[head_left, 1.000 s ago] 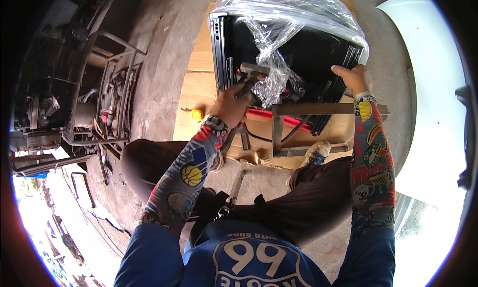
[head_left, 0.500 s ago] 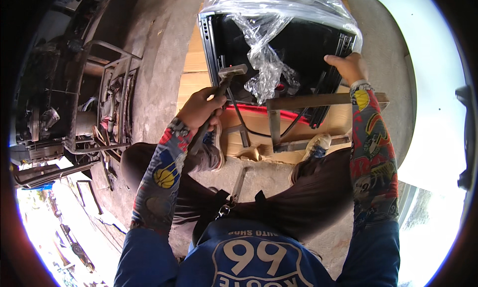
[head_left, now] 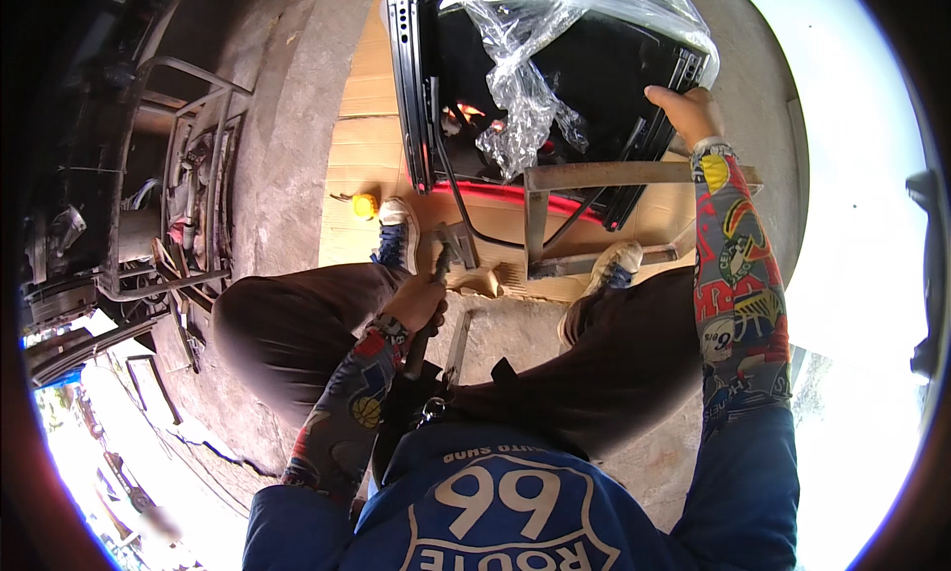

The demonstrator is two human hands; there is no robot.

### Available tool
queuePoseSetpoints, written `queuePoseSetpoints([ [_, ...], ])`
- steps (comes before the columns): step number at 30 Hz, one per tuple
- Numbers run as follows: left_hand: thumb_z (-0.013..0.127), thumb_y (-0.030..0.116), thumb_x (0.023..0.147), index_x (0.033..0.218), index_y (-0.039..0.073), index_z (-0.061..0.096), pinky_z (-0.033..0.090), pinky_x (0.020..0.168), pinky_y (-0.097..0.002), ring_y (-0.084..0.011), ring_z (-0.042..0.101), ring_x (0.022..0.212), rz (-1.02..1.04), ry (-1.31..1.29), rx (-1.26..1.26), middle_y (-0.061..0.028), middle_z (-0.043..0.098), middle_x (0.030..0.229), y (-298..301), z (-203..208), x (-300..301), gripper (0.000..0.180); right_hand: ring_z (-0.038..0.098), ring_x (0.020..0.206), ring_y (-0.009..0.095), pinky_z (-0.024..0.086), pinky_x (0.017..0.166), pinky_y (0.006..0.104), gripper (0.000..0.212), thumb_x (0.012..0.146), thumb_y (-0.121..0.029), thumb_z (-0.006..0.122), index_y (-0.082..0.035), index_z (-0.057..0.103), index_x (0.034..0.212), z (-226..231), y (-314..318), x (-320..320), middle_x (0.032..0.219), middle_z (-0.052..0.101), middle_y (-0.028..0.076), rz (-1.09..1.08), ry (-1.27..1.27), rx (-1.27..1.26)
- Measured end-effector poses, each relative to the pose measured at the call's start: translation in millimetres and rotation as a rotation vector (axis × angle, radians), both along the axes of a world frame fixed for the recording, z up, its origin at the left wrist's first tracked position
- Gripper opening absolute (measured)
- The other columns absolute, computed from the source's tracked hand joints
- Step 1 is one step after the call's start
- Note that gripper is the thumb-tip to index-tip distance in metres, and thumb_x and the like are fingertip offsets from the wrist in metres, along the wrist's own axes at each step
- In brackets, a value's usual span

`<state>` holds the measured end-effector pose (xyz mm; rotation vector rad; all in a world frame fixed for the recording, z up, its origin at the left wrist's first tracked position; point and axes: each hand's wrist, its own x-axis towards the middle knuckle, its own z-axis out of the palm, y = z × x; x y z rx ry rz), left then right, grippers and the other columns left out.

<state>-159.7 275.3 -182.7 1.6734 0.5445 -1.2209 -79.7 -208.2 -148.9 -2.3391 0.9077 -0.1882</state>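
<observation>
Left hand (head_left: 416,304) held low, wrapped around hammer (head_left: 444,258), right arm (head_left: 738,274) outstretched, right hand (head_left: 690,115) clamped on black panel (head_left: 614,76)

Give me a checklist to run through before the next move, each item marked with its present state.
1. Hammer gripped: ok, the left hand holds it near the knees, apart from the black panel.
2. Right hand at the panel's right edge: ok; how firmly it holds is unclear.
3. Plastic wrap off the panel: not ok, it covers the far end and a crumpled strip lies across the middle.
4. Metal frame apart from the panel: cannot tell, it overlaps the near right corner in this view.
5. Cardboard beneath the panel: ok.
</observation>
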Motion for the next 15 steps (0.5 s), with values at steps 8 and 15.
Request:
queuePoseSetpoints([
  [8, 0.051, 0.029, 0.098, 0.084, 0.005, 0.051, 0.042, 0.038, -0.0366, -0.0159, 0.049, 0.043, -0.171, -0.005, -0.116, -0.0034, 0.049, 0.061, -55.3, -69.9, -20.1, 0.028, 0.068, 0.072, 0.021, 0.054, 0.060, 0.0364, 0.055, 0.065, -0.043, 0.080, 0.002, 0.073, 0.097, -25.2, -5.8, 7.7, 0.085, 0.070, 0.012, -0.102, -0.132, 0.275],
  [15, 0.052, 0.033, 0.099, 0.097, 0.007, 0.055, 0.042, 0.040, -0.0370, -0.0172, 0.050, 0.045, -0.070, 0.080, 0.022, -0.0041, 0.052, 0.065, -90.5, -95.7, -8.2, 0.027, 0.056, 0.122, 0.036, 0.046, 0.093, 0.0598, 0.065, 0.072, -0.029, 0.079, -0.005, 0.057, 0.128, 5.5, 11.6, 2.0, 0.134, 0.056, 0.020, -0.083, -0.041, 0.510],
])
